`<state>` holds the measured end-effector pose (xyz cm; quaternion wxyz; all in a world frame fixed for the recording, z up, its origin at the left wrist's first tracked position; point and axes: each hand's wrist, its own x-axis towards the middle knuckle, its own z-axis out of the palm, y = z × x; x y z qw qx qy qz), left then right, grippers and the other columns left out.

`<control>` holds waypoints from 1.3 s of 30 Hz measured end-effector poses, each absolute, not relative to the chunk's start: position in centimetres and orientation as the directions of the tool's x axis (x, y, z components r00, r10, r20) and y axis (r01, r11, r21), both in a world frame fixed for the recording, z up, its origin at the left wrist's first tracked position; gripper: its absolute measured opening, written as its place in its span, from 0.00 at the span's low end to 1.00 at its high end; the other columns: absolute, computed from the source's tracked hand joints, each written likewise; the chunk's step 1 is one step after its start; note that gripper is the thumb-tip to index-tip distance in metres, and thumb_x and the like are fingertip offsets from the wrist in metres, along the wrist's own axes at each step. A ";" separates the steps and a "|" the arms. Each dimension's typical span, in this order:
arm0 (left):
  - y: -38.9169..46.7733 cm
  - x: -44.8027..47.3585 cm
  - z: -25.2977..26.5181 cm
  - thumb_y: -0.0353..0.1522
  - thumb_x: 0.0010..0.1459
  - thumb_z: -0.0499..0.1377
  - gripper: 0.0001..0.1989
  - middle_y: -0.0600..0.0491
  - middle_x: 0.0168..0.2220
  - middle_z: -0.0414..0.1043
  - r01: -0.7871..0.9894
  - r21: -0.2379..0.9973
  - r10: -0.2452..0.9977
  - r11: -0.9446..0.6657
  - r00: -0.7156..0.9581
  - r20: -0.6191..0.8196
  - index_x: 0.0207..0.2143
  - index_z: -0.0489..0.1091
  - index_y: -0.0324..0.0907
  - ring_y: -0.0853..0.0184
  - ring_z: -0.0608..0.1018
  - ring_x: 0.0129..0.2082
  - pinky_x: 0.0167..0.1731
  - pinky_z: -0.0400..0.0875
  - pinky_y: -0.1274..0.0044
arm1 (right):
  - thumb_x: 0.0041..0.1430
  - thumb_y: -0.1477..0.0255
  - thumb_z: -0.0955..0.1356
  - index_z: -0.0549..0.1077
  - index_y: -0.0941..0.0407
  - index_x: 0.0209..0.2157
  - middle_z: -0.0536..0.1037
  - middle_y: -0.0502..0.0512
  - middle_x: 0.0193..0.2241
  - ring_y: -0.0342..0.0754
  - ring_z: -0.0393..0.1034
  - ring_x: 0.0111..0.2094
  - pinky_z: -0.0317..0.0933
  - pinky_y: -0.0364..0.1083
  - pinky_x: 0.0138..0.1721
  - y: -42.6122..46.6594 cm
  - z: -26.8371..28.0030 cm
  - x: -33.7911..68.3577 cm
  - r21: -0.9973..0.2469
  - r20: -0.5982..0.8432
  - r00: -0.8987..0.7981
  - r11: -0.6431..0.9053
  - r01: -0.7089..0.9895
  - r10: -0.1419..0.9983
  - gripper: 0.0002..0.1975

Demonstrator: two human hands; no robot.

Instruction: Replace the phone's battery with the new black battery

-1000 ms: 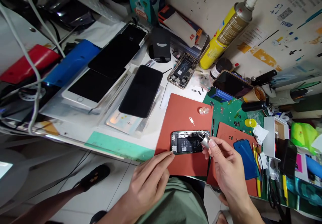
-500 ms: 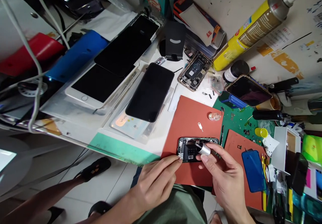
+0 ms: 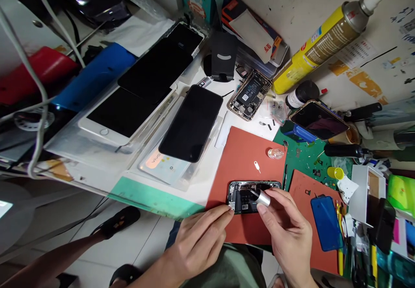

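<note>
An opened phone (image 3: 244,198) lies on a red-brown mat (image 3: 248,150), its inner parts and black battery facing up. My left hand (image 3: 204,236) has its fingers pressed together at the phone's lower left corner, gripping its edge. Between thumb and fingers, my right hand (image 3: 288,223) holds a silver brush cap (image 3: 263,198). A thin stem reaches from the cap over the phone's upper middle; its very tip is hard to make out. Beyond the phone are a SIM eject pin (image 3: 257,166) and a small clear glass bottle (image 3: 275,153).
To the left, a black-screened phone (image 3: 191,124) rests on clear cases. Another opened phone (image 3: 249,94) lies at the back beside a yellow spray can (image 3: 324,42). Tools and a blue phone-shaped panel (image 3: 326,223) lie to the right. Someone's leg (image 3: 81,247) shows at lower left.
The cap's stem has moved slightly left over the phone, and my right fingers have closed in around the cap. My left hand stays at the corner. The whole view has shifted a little.
</note>
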<state>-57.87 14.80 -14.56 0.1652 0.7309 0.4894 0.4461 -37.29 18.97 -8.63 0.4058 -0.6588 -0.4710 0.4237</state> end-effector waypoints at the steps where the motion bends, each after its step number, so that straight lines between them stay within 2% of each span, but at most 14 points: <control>1: 14.8 -57.8 -14.6 0.16 0.65 0.57 0.22 0.44 0.50 0.85 0.571 0.673 0.860 -0.471 0.126 0.495 0.58 0.76 0.34 0.65 0.86 0.50 0.52 0.80 0.77 | 0.60 0.69 0.80 0.87 0.49 0.45 0.82 0.58 0.47 0.53 0.81 0.47 0.81 0.47 0.46 19.0 -8.5 -37.5 -0.928 -0.147 0.181 -0.199 0.314 0.972 0.11; 4: 14.7 -57.8 -14.8 0.16 0.65 0.57 0.20 0.43 0.50 0.85 0.574 0.665 0.854 -0.478 0.125 0.506 0.57 0.76 0.32 0.64 0.86 0.50 0.52 0.80 0.76 | 0.62 0.71 0.79 0.88 0.50 0.46 0.81 0.59 0.45 0.54 0.81 0.45 0.81 0.46 0.42 19.2 -8.3 -37.7 -0.891 -0.035 0.120 -0.085 0.445 0.992 0.10; 6: 14.7 -57.8 -14.9 0.16 0.65 0.57 0.20 0.41 0.50 0.84 0.558 0.666 0.846 -0.494 0.133 0.516 0.56 0.76 0.30 0.63 0.86 0.49 0.51 0.81 0.74 | 0.63 0.73 0.78 0.87 0.50 0.49 0.82 0.59 0.44 0.53 0.82 0.44 0.81 0.47 0.41 19.2 -8.6 -37.7 -0.836 0.092 0.047 0.052 0.546 0.995 0.13; 9: 14.8 -57.9 -15.1 0.18 0.66 0.56 0.19 0.40 0.52 0.84 0.537 0.643 0.818 -0.546 0.175 0.548 0.56 0.77 0.30 0.62 0.86 0.48 0.47 0.81 0.72 | 0.65 0.79 0.76 0.83 0.51 0.55 0.84 0.59 0.47 0.54 0.82 0.46 0.82 0.50 0.46 19.3 -9.3 -37.5 -0.728 0.249 -0.116 0.264 0.633 0.962 0.19; 12: 15.0 -57.9 -15.2 0.20 0.67 0.56 0.18 0.42 0.53 0.84 0.527 0.615 0.790 -0.586 0.206 0.577 0.55 0.79 0.32 0.63 0.86 0.44 0.43 0.80 0.72 | 0.65 0.83 0.75 0.81 0.52 0.59 0.85 0.58 0.50 0.53 0.82 0.51 0.80 0.52 0.53 19.5 -9.9 -37.6 -0.680 0.297 -0.202 0.355 0.641 0.933 0.23; 19: 15.4 -58.0 -15.1 0.21 0.66 0.58 0.15 0.45 0.53 0.85 0.490 0.603 0.763 -0.629 0.244 0.598 0.50 0.81 0.32 0.63 0.84 0.40 0.35 0.77 0.72 | 0.63 0.85 0.76 0.82 0.53 0.56 0.85 0.57 0.52 0.52 0.84 0.48 0.82 0.50 0.52 19.8 -9.8 -38.2 -0.701 0.287 -0.211 0.355 0.619 0.934 0.23; 29: 15.2 -58.0 -15.5 0.21 0.65 0.59 0.15 0.41 0.53 0.84 0.479 0.596 0.749 -0.645 0.242 0.616 0.51 0.80 0.30 0.62 0.84 0.40 0.34 0.78 0.71 | 0.64 0.84 0.76 0.81 0.55 0.57 0.86 0.58 0.50 0.52 0.84 0.49 0.81 0.49 0.52 20.5 -9.1 -38.1 -0.697 0.246 -0.279 0.370 0.614 0.928 0.22; 39: 15.2 -57.7 -15.7 0.20 0.64 0.60 0.16 0.40 0.53 0.84 0.485 0.599 0.751 -0.637 0.214 0.625 0.51 0.81 0.30 0.61 0.83 0.38 0.31 0.77 0.72 | 0.65 0.85 0.74 0.80 0.55 0.58 0.86 0.59 0.49 0.56 0.82 0.52 0.80 0.55 0.52 21.4 -8.9 -37.2 -0.659 0.233 -0.368 0.425 0.621 0.900 0.22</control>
